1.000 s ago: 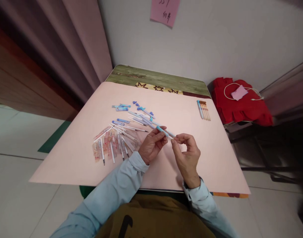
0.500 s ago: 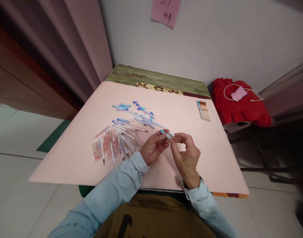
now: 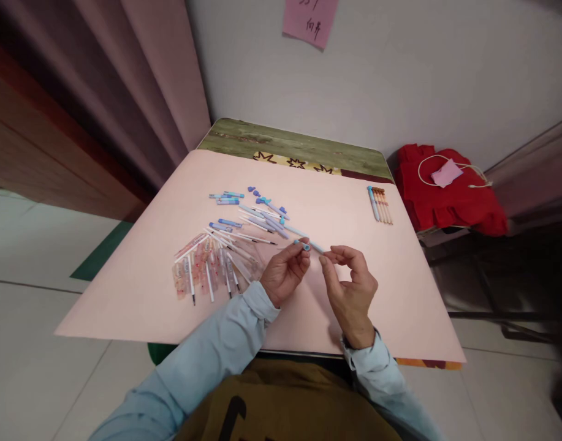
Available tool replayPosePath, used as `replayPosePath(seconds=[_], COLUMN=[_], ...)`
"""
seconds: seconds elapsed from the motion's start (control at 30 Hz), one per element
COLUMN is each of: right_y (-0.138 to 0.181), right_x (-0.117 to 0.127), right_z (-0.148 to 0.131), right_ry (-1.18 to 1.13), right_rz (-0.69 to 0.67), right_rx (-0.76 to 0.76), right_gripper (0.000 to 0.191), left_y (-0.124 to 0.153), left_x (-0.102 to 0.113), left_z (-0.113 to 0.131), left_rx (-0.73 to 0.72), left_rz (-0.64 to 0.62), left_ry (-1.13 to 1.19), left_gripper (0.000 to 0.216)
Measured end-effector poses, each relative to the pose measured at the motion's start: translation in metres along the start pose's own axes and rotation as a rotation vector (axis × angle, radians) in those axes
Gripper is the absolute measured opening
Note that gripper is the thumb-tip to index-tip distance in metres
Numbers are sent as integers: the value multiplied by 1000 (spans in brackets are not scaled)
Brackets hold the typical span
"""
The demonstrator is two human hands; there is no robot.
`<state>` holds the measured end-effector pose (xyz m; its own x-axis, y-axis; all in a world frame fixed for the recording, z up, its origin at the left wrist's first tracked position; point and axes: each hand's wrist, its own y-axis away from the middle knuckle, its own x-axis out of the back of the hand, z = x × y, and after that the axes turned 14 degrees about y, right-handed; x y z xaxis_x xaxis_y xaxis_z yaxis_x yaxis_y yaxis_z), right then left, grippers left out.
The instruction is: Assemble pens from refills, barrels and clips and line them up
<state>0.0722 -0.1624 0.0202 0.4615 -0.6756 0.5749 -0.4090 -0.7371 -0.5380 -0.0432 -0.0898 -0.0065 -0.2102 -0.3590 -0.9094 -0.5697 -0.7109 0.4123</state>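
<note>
Between my left fingertips I pinch a light, slippery pen barrel at its blue end; right hand curled, holding nothing I can see

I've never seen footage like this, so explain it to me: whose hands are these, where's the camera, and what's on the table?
The camera sits on a person's head, looking down at their own two hands over a table covered with pink paper. The left hand pinches a blue pen in a closed grip. The right hand has its fingertips at the pen's other end; whether they grip it is unclear. Left of the hands lie loose pen parts and clear wrappers. A neat row of pens lies far right.
</note>
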Motion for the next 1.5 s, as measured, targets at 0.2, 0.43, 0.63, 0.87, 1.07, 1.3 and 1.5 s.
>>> replayPosePath(seconds=[0.2,0.43,0.63,0.87,1.07,1.3,1.5], right_y=[-6,4,-2,-18,1,11,1], right_x=[-1,-15,-22,-28,-27,-32,-24], right_z=[23,40,34,30,32,31,18], right_ry=[130,422,502,583,523,569,319], right_rz=[-39,-248,-343,-407,-431,-425,-401], right_rx=[-33,35,123,137,97,120,-25], right_gripper=[10,16,18,16,15,15,15], left_y=[1,1,2,1,2,5,5], left_x=[-13,-20,-21,-20,-19,-21,-17], left_z=[17,26,26,27,26,22,22], left_rx=[-144,-202,-210,-241,-208,-156,-114], left_rz=[-32,-50,-62,-73,-87,-43,-59], left_ry=[145,185,170,129,154,165,201], left_gripper=[23,28,26,25,24,23,24])
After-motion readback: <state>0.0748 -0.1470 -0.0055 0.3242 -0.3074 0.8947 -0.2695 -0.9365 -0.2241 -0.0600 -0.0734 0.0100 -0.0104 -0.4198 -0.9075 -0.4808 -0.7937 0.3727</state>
